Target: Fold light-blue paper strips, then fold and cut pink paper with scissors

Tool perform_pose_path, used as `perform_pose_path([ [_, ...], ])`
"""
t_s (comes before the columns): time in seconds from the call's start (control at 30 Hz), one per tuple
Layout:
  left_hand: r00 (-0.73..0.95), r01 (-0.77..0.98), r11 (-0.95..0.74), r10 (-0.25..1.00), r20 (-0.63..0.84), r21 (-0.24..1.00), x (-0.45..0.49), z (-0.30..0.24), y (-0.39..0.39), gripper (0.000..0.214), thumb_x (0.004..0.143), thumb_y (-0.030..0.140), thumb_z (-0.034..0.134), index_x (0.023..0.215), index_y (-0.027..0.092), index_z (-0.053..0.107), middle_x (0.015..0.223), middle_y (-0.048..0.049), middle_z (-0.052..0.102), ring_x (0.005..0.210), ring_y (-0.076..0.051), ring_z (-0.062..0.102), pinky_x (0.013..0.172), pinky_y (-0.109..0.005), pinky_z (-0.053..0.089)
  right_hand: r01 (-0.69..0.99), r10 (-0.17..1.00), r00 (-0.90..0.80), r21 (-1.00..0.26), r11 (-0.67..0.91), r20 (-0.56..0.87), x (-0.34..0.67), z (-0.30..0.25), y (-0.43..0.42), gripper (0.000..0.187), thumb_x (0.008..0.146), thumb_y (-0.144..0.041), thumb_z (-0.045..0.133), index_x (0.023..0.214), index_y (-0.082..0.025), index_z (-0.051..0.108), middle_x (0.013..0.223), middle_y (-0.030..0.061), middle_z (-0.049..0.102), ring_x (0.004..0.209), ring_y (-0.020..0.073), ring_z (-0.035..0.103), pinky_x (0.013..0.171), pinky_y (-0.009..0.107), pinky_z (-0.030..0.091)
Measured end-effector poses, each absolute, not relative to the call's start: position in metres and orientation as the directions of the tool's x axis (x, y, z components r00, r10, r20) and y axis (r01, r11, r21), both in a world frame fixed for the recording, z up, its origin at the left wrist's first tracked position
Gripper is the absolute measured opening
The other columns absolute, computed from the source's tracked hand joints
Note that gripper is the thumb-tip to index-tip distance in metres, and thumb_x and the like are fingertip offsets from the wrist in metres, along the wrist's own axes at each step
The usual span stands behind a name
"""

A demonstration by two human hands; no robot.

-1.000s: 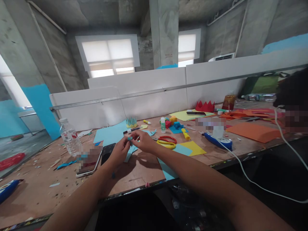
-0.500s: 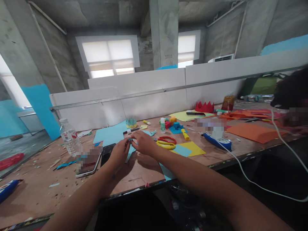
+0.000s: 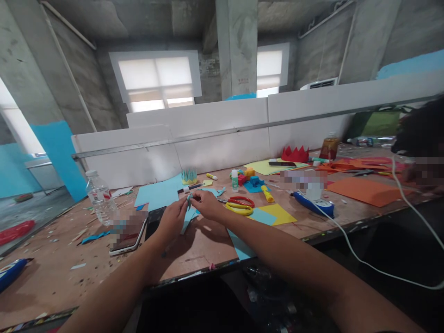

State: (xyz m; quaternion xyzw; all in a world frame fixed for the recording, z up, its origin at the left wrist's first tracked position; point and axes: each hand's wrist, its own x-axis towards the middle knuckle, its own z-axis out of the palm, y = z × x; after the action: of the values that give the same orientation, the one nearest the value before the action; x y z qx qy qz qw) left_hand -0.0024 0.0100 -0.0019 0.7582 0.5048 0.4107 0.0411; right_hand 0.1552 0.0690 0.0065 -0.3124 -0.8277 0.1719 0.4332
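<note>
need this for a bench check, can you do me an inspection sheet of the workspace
Surface: wooden tabletop, scraps strewn across its left side
Job's things: small blue-green piece between the hands; capped glue stick, light-blue paper and spiky paper crown beyond
Clutter: white-edged phone, clear plastic bottle, blue paper strip
Hands: left hand pinches the piece; right hand has fingers at it, grip unclear
Cables: white cable droops past the table edge at right
Surroundings: white panels behind; co-worker at right, near orange paper
</note>
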Motion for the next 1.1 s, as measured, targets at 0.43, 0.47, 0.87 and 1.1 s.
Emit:
perform_pose_path([
  [0.43, 0.087, 0.627, -0.510, 0.797, 0.597, 0.589, -0.010, -0.004, 0.015, 0.029, 0.099, 0.042, 0.038, 0.082, 0.024, 0.051, 0.070, 0.0037, 0.051, 0.067, -0.017, 0.051, 0.067, -0.029, 0.036, 0.260, 0.625, -0.489, -0.583, 0.770, 0.608, 0.158, 0.013, 0.066, 0.016, 0.092, -0.019, 0.057, 0.081, -0.015, 0.069, 0.075, 0.0008, 0.062, 0.073, 0.0141, 0.054, 0.068, 0.024, 0.036],
  [0.47, 0.089, 0.618, -0.517, 0.795, 0.600, 0.593, -0.009, -0.004, 0.014, 0.030, 0.099, 0.042, 0.037, 0.080, 0.024, 0.050, 0.069, 0.0039, 0.050, 0.067, -0.017, 0.050, 0.067, -0.029, 0.036, 0.252, 0.615, -0.500, -0.577, 0.777, 0.610, 0.159, 0.014, 0.064, 0.016, 0.092, -0.019, 0.056, 0.081, -0.015, 0.068, 0.076, 0.0012, 0.062, 0.075, 0.0145, 0.054, 0.070, 0.025, 0.036],
  [0.87, 0.085, 0.514, -0.577, 0.771, 0.631, 0.635, -0.006, 0.003, 0.009, 0.033, 0.099, 0.041, 0.038, 0.075, 0.022, 0.052, 0.068, 0.0028, 0.050, 0.066, -0.016, 0.049, 0.065, -0.028, 0.039, 0.127, 0.606, -0.528, -0.651, 0.749, 0.594, 0.156, 0.010, 0.058, 0.018, 0.096, -0.030, 0.050, 0.085, -0.018, 0.056, 0.076, -0.0008, 0.058, 0.072, 0.0138, 0.054, 0.069, 0.024, 0.041],
  [1.1, 0.089, 0.546, -0.568, 0.770, 0.631, 0.616, -0.004, 0.002, 0.008, 0.037, 0.099, 0.042, 0.036, 0.070, 0.023, 0.049, 0.065, 0.0027, 0.050, 0.063, -0.015, 0.049, 0.063, -0.028, 0.039, 0.103, 0.592, -0.535, -0.650, 0.753, 0.602, 0.158, 0.011, 0.059, 0.017, 0.096, -0.029, 0.049, 0.085, -0.018, 0.055, 0.077, -0.0004, 0.057, 0.074, 0.0144, 0.053, 0.071, 0.025, 0.041],
])
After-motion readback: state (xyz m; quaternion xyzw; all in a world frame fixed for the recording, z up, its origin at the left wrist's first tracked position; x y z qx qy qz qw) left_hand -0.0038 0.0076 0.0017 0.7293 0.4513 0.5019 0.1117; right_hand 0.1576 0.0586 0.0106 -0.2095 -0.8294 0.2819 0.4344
